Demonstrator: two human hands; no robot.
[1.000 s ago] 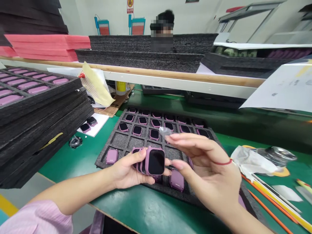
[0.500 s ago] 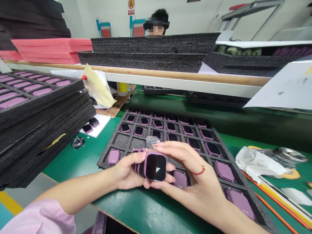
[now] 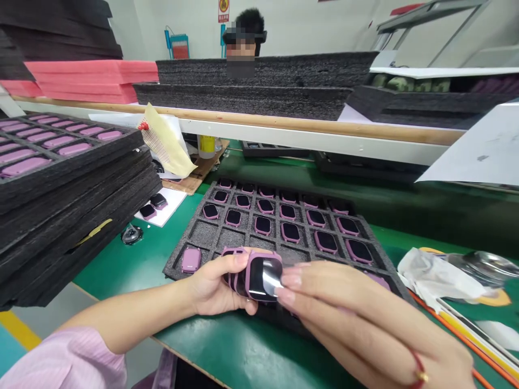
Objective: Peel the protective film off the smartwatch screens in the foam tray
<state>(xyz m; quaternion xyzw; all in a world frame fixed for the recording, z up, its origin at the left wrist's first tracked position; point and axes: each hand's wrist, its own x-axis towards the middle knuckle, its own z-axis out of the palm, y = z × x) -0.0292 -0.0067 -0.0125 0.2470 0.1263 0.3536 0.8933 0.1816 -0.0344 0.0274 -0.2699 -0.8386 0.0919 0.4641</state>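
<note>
My left hand [image 3: 217, 283] is closed around several purple smartwatch bodies held face to face in a row. The front smartwatch [image 3: 256, 278] turns its black, glossy screen toward me. At its right edge, my right hand [image 3: 348, 308] has its fingertips pressed together on a pale, see-through piece of film [image 3: 272, 276] lying over part of the screen. Glare hides the film's exact outline, and the right thumb is mostly hidden. Behind both hands lies a dark foam tray [image 3: 203, 233] with smartwatches in its pockets, most screen up, one back side up [image 3: 191, 260] at the left.
Stacked foam trays [image 3: 81, 216] with purple pieces stand at left. Two smartwatches [image 3: 153, 205] lie on white paper beside a small round clear-lidded object [image 3: 132, 234]. White cloth [image 3: 438, 275], a metal dish [image 3: 490, 267] and rods lie right. Beyond the shelf [image 3: 284, 132] is a person [image 3: 245, 38].
My right hand has moved from above and around the front smartwatch to its right side, bringing the clear film down over the screen. My left hand keeps its hold.
</note>
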